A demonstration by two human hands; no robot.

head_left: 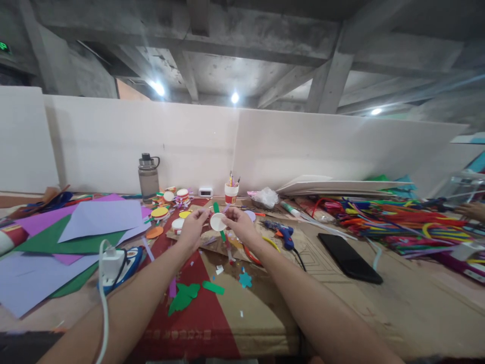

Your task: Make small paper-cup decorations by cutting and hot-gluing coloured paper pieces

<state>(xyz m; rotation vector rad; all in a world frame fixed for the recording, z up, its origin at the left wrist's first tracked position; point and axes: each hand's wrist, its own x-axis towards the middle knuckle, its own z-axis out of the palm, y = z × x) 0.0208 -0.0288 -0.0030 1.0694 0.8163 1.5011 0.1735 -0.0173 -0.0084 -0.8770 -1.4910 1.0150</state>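
Note:
A small white round disc (217,222) is up in front of me, with a green strip (216,207) showing above it and more green below. My right hand (239,225) pinches the disc at its right edge. Close to the left edge, my left hand (194,228) has its fingertips pressed together; what lies between them is too small to make out. Beneath the hands, green paper cutouts (184,297), a green strip piece (213,288) and a blue flower-shaped cutout (245,279) lie on the cardboard (261,323) among white scraps.
A blue glue gun (286,236) and a black phone (349,258) lie to the right, before bundled coloured pipe cleaners (401,217). Coloured sheets (100,221) and a white plug (112,263) with its cable are left. Behind stand a bottle (148,177) and a pencil cup (231,193).

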